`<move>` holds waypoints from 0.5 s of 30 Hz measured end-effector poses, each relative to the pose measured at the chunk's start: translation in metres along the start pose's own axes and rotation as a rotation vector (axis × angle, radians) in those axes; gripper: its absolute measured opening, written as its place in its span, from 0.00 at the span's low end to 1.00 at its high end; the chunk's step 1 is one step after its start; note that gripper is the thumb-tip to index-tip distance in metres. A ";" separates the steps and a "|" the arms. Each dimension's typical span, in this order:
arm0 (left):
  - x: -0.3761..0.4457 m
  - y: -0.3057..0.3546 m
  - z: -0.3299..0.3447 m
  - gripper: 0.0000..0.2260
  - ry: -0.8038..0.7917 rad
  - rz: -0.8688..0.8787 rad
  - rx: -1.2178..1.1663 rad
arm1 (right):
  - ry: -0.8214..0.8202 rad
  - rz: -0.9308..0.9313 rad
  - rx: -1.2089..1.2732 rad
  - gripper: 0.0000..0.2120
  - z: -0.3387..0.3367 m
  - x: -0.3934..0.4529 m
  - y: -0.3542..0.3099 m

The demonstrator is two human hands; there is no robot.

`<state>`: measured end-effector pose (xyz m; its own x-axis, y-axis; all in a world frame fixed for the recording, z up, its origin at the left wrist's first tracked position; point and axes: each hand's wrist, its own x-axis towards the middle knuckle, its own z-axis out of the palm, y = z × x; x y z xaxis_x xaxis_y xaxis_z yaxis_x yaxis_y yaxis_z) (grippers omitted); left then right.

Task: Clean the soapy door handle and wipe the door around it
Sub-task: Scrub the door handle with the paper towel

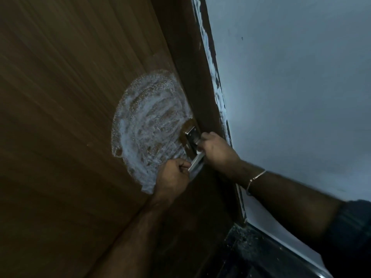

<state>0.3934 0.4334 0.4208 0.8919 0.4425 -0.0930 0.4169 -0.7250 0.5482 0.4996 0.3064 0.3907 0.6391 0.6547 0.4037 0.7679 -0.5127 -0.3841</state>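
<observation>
Head view looks along a brown wooden door [66, 121], tilted in the frame, with both bare hands at its latch edge. A silver door handle [196, 161] sits on a metal plate [191, 135] close to that edge, beside the dark door frame [192, 77]. The left hand [172, 177] is curled into a fist around the free end of the lever, fingers wrapped tight on it. The right hand [215, 148] is closed too, pressed against the handle near the plate — whether it grips the lever itself or something small held in the palm cannot be told, since no cloth shows. A thin bracelet [256, 177] circles the right wrist, and a dark sleeve [353, 223] begins further up that arm.

White soap foam [146, 127] covers the door in a broad rounded patch just left of the plate, smeared in curved streaks, its lower end reaching behind the left hand. Beyond the frame stands a pale blue-grey wall [291, 77] — white paint smears run along the frame's outer edge. Dark floor [251, 253] shows at the bottom right.
</observation>
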 end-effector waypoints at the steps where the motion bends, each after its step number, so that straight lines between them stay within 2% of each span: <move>1: 0.001 -0.001 0.000 0.11 -0.002 -0.022 -0.040 | 0.017 -0.022 0.003 0.10 0.007 -0.007 -0.006; 3: 0.000 -0.001 -0.001 0.09 -0.007 -0.081 -0.149 | -0.003 -0.067 0.070 0.09 0.018 -0.020 -0.018; 4: -0.001 0.000 -0.001 0.09 -0.009 -0.107 -0.208 | 0.025 -0.029 0.173 0.08 0.020 -0.022 -0.019; 7: -0.001 0.001 0.000 0.14 -0.005 -0.144 -0.308 | 0.277 0.369 0.533 0.07 0.018 -0.025 -0.017; 9: -0.002 0.002 0.001 0.14 0.006 -0.114 -0.274 | 0.329 0.556 0.749 0.04 0.029 -0.037 -0.037; 10: -0.003 0.004 0.000 0.13 0.006 -0.090 -0.244 | 0.314 0.651 0.895 0.04 0.034 -0.044 -0.053; 12: -0.005 0.004 0.000 0.11 -0.001 -0.033 -0.164 | 0.309 0.857 1.372 0.09 0.035 -0.052 -0.075; 14: -0.009 0.005 0.001 0.08 0.013 0.031 -0.042 | 0.370 1.034 1.869 0.15 0.030 -0.045 -0.069; 15: -0.010 0.006 0.001 0.09 0.032 0.061 0.017 | 0.425 1.081 2.020 0.17 0.027 -0.040 -0.063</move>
<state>0.3866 0.4242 0.4243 0.9098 0.4136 -0.0334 0.3653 -0.7600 0.5376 0.4245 0.3281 0.3765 0.8100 0.3746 -0.4512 -0.5643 0.7074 -0.4257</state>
